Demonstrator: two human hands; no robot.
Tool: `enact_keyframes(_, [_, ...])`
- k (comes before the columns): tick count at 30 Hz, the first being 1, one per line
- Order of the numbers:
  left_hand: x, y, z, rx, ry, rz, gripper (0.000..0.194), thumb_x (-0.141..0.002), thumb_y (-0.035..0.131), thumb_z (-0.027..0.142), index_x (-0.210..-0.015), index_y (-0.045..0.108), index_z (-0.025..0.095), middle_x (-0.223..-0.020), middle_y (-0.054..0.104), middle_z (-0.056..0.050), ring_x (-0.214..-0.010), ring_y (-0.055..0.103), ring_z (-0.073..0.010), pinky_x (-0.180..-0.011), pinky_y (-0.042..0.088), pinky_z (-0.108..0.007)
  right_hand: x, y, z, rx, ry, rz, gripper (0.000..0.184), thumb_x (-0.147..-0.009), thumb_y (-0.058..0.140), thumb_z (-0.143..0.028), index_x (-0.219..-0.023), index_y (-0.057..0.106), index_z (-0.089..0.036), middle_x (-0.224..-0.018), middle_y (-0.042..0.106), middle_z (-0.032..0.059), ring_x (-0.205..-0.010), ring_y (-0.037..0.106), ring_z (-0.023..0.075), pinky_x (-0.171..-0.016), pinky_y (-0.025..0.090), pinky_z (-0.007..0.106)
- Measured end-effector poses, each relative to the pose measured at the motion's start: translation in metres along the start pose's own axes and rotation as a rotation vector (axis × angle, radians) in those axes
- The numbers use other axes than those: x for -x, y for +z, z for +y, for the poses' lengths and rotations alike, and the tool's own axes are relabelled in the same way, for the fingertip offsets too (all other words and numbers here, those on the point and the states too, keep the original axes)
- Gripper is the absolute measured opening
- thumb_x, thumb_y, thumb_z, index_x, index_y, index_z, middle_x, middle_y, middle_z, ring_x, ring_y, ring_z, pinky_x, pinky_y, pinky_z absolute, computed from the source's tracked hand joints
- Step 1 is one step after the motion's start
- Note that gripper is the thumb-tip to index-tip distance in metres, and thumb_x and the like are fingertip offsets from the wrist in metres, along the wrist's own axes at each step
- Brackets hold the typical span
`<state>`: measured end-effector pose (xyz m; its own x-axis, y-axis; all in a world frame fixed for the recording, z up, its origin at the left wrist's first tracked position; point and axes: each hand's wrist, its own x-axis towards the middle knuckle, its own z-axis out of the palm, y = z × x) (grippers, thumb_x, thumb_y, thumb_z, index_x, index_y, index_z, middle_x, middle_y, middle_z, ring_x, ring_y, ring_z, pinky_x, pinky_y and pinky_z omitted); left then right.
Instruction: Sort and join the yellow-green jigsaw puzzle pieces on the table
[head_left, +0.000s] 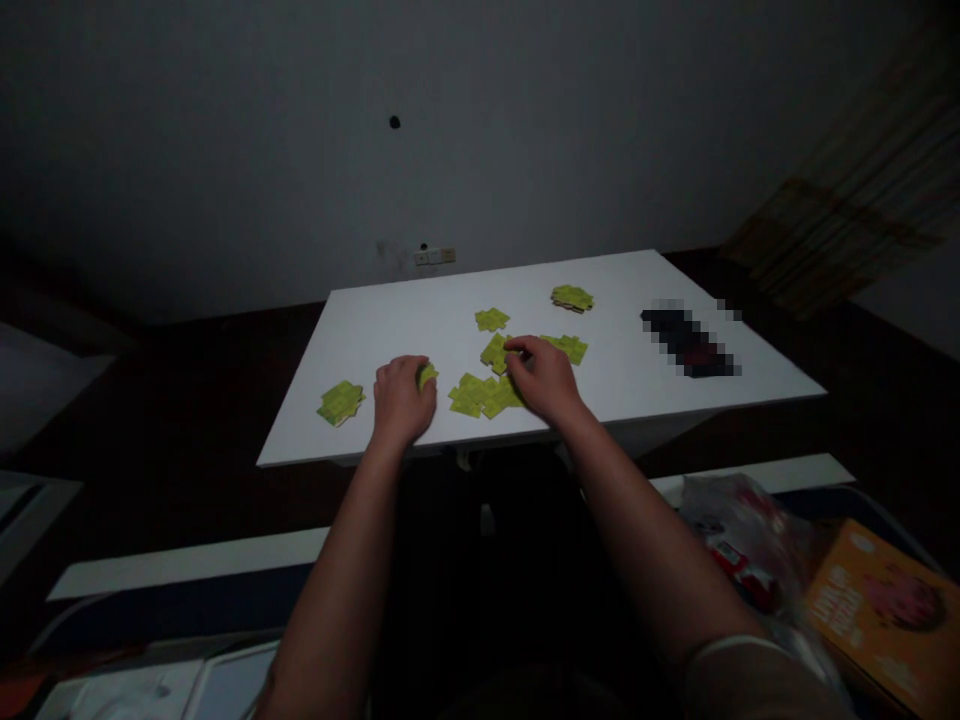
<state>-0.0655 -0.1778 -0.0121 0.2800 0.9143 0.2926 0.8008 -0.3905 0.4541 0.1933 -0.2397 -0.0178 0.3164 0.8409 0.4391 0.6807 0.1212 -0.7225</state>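
My left hand [403, 402] is curled at the near side of the white table [420, 310], with a green puzzle piece [427, 375] showing between thumb and forefinger. Thumb and forefinger of my right hand [546, 378] close on the right edge of another green piece [494, 354]. In front of me, between the hands, lie several overlapping green pieces [471, 395], partly covered by the right hand. More pieces [572, 348] show just beyond that hand. One piece [492, 319] lies apart, farther back.
A pile of green pieces [341, 402] sits at the left and another pile [572, 297] at the back right. A pixelated dark object [686, 342] lies on the table's right. Beside me at lower right are an orange puzzle box [885, 610] and a clear plastic bag [750, 520].
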Motion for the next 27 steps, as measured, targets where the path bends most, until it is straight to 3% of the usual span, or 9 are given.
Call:
enact_keyframes(5, [0.001, 0.002, -0.001, -0.006, -0.039, 0.066, 0.036, -0.103, 0.057, 0.022, -0.135, 0.074, 0.021, -0.151, 0.068, -0.017, -0.143, 0.056, -0.0422, -0.120, 0.050, -0.064, 0.000, -0.003, 0.001, -0.077, 0.055, 0.129, 0.033, -0.098, 0.064, -0.036, -0.118, 0.084, -0.019, -0.113, 0.084, 0.0133, -0.092, 0.073, 0.0269, -0.094, 0.058, 0.045])
enact_keyframes(9, [0.007, -0.003, 0.003, 0.026, 0.063, 0.095, 0.035, -0.104, 0.059, 0.026, -0.136, 0.074, 0.020, -0.154, 0.066, -0.017, -0.146, 0.054, -0.0411, -0.122, 0.048, -0.063, -0.001, -0.002, 0.003, -0.077, 0.065, 0.075, 0.037, -0.101, 0.062, -0.039, -0.121, 0.085, -0.018, -0.118, 0.085, 0.0139, -0.101, 0.076, 0.0286, -0.097, 0.058, 0.046])
enact_keyframes(13, [0.018, -0.001, 0.020, 0.103, 0.315, -0.015, 0.038, -0.106, 0.063, 0.037, -0.140, 0.071, 0.020, -0.153, 0.067, -0.017, -0.143, 0.058, -0.0373, -0.124, 0.046, -0.060, 0.000, 0.000, 0.001, 0.014, 0.035, -0.036, 0.032, -0.103, 0.063, -0.034, -0.121, 0.086, -0.020, -0.122, 0.085, 0.0126, -0.112, 0.077, 0.0295, -0.106, 0.057, 0.047])
enact_keyframes(18, [0.033, 0.016, 0.057, 0.046, 0.420, -0.157, 0.069, -0.097, 0.080, 0.050, -0.155, 0.060, 0.019, -0.160, 0.062, -0.020, -0.144, 0.057, -0.0432, -0.121, 0.048, -0.062, 0.000, 0.000, -0.005, 0.181, -0.032, -0.159, 0.033, -0.107, 0.061, -0.028, -0.130, 0.083, -0.019, -0.129, 0.084, 0.0118, -0.122, 0.073, 0.0307, -0.113, 0.053, 0.048])
enact_keyframes(23, [0.032, 0.023, 0.063, 0.044, 0.447, -0.223, 0.042, -0.105, 0.072, 0.037, -0.143, 0.066, 0.022, -0.145, 0.073, -0.015, -0.133, 0.064, -0.0374, -0.113, 0.052, -0.057, 0.000, -0.001, -0.011, 0.307, -0.034, -0.252, 0.037, -0.108, 0.059, -0.024, -0.138, 0.079, -0.019, -0.136, 0.082, 0.0112, -0.126, 0.068, 0.0315, -0.113, 0.049, 0.047])
enact_keyframes(27, [0.030, 0.025, 0.054, 0.090, 0.449, -0.211, 0.039, -0.106, 0.070, 0.038, -0.141, 0.066, 0.023, -0.141, 0.074, -0.014, -0.129, 0.066, -0.0345, -0.111, 0.054, -0.053, 0.000, -0.001, -0.015, 0.347, -0.040, -0.277, 0.038, -0.109, 0.055, -0.023, -0.137, 0.079, -0.019, -0.136, 0.081, 0.0105, -0.125, 0.067, 0.0321, -0.112, 0.047, 0.047])
